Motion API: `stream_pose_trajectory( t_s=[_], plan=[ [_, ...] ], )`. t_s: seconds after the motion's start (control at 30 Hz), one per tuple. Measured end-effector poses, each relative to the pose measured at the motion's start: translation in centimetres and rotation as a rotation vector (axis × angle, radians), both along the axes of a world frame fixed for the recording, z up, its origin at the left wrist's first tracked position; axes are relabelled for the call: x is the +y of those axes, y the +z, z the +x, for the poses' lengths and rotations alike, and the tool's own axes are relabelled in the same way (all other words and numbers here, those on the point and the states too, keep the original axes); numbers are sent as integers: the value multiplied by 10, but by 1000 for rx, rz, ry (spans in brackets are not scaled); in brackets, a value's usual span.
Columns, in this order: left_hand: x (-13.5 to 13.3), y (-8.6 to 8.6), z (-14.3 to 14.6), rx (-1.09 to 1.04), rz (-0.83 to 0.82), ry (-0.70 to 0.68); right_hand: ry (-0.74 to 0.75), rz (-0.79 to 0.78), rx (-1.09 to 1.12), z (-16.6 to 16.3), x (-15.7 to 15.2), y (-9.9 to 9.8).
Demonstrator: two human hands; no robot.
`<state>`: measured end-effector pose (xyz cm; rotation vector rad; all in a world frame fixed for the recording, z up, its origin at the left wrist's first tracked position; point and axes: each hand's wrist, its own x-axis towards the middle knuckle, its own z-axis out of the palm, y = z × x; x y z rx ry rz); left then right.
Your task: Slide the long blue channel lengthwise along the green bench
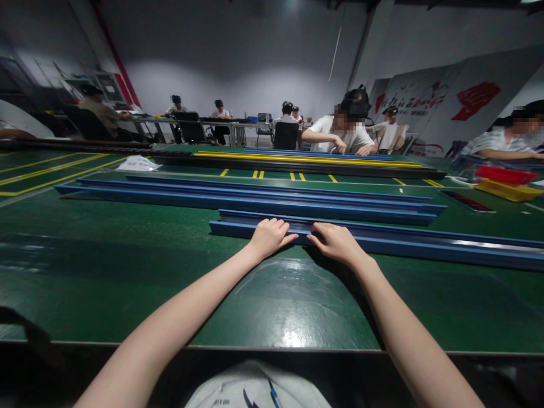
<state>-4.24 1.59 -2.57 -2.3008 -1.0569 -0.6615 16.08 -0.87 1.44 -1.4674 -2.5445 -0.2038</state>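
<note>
A long blue U-shaped channel (403,243) lies lengthwise on the green table, its open side up, and runs out of view to the right. Over its near wall, close to the left end, my left hand (271,238) is closed, fingers inside and thumb along the front. My right hand (335,240) grips the same wall a short way to the right in a like manner, its thumb pointing at the other thumb. The fingertips are hidden within the channel. Just beyond it rest more blue channels (178,197), side by side.
The table's front edge (289,349) is close to my body. Farther back lie yellow and black strips (310,161) and a white sheet (136,164). To the right are a phone (465,200), a red tray (505,175) and a yellow tray (508,190). A co-worker (340,133) sits opposite.
</note>
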Motion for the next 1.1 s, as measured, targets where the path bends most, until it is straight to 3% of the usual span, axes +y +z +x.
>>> stream_pose_trajectory(
  t_s=[0.67, 1.1],
  plan=[
    [-2, 3, 1, -2, -6, -5, -49, 0, -53, -2, 2, 10],
    [-2, 2, -1, 21, -32, -27, -74, 5, -79, 14, 0, 11]
  ],
)
